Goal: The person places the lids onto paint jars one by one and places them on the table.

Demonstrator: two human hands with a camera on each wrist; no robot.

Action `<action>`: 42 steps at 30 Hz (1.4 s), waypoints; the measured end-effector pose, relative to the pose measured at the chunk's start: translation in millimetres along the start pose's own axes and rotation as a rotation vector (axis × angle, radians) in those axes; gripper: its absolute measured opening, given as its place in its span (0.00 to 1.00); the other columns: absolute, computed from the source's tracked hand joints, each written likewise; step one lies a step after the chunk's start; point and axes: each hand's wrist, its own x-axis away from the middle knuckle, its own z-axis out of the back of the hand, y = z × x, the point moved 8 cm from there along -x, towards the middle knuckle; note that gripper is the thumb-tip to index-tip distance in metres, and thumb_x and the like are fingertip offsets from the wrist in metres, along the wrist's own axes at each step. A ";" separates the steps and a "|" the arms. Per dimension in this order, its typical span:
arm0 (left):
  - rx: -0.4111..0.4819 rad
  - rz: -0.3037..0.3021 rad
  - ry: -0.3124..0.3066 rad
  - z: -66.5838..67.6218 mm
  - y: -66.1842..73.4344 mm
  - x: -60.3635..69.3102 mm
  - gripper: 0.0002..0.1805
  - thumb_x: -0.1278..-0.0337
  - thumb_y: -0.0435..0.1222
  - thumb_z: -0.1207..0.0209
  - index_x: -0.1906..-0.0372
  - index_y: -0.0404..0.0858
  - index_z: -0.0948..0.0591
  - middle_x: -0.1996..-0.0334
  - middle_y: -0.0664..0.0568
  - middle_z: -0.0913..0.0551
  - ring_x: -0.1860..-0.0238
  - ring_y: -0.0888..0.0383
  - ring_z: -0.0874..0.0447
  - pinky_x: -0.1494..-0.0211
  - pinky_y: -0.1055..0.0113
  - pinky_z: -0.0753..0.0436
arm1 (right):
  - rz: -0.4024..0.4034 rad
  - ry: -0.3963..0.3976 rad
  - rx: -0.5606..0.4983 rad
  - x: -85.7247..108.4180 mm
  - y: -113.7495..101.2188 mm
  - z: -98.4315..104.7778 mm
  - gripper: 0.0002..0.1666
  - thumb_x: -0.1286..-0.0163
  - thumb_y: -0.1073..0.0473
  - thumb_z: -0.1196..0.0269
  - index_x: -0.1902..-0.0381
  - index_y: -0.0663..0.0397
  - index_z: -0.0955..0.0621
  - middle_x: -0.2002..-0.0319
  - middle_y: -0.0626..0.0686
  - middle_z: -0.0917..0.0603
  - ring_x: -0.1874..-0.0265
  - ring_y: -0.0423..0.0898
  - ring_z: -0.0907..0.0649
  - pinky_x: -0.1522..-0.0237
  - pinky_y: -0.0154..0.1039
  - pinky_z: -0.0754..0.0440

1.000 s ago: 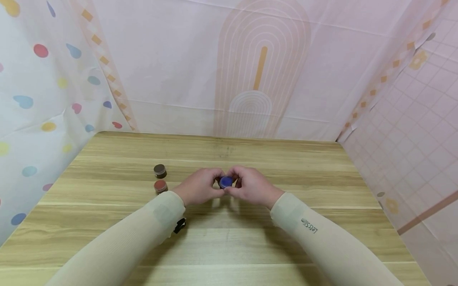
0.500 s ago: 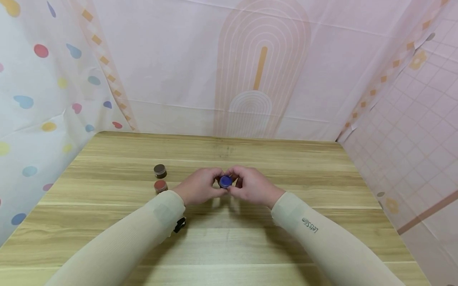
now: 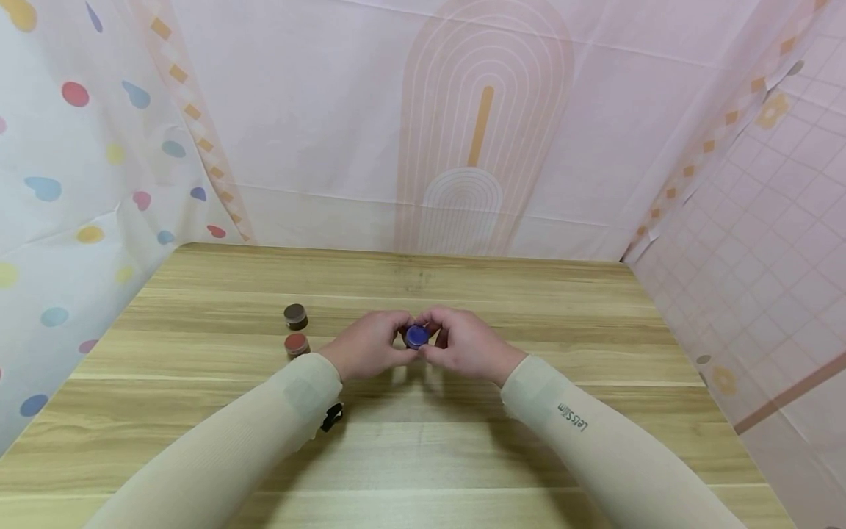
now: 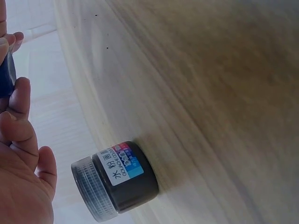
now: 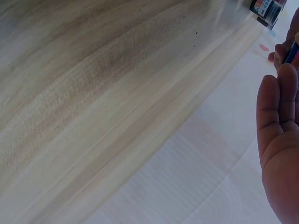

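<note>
A small jar of blue paint (image 3: 417, 337) is held between both hands above the middle of the table. My left hand (image 3: 369, 344) grips its left side with thumb and fingers, and my right hand (image 3: 468, 347) pinches its right side. In the left wrist view, part of the blue jar (image 4: 6, 77) shows at the left edge. The right wrist view catches only a sliver of the blue jar (image 5: 293, 55) beyond the fingers. Left of my left hand, a red paint jar (image 3: 297, 345) stands close to the sleeve, which partly covers it.
A dark paint jar (image 3: 295, 317) stands just behind the red one. Its printed label and clear ribbed lid face the left wrist camera. The wooden table (image 3: 529, 294) meets patterned cloth (image 3: 317, 110) at the back and sides.
My right thumb has shifted slightly to the right along the blue jar's near side. Both arms and the two standing jars keep their places.
</note>
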 end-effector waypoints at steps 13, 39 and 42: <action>0.013 0.008 0.002 -1.3 0.4 0.2 0.12 0.35 0.45 0.29 0.55 0.45 0.16 0.64 0.60 0.15 0.66 0.62 0.22 0.57 0.64 0.21 | -0.033 -0.009 -0.007 1.6 1.0 0.1 0.17 0.29 0.60 0.29 0.46 0.53 0.19 0.59 0.50 0.13 0.69 0.38 0.16 0.65 0.34 0.16; -0.020 0.008 0.039 2.4 0.6 -1.9 0.11 0.37 0.45 0.28 0.57 0.44 0.16 0.66 0.60 0.14 0.65 0.62 0.21 0.57 0.63 0.21 | -0.004 0.025 0.056 -0.5 0.6 -1.5 0.14 0.27 0.60 0.31 0.46 0.53 0.18 0.57 0.48 0.13 0.68 0.39 0.20 0.66 0.33 0.20; -0.029 0.005 0.046 2.6 0.4 -2.8 0.11 0.37 0.45 0.28 0.58 0.45 0.16 0.66 0.60 0.15 0.66 0.62 0.22 0.58 0.64 0.21 | -0.008 0.032 0.066 -0.7 0.4 -1.1 0.14 0.27 0.60 0.31 0.46 0.53 0.18 0.57 0.48 0.13 0.68 0.39 0.20 0.65 0.33 0.21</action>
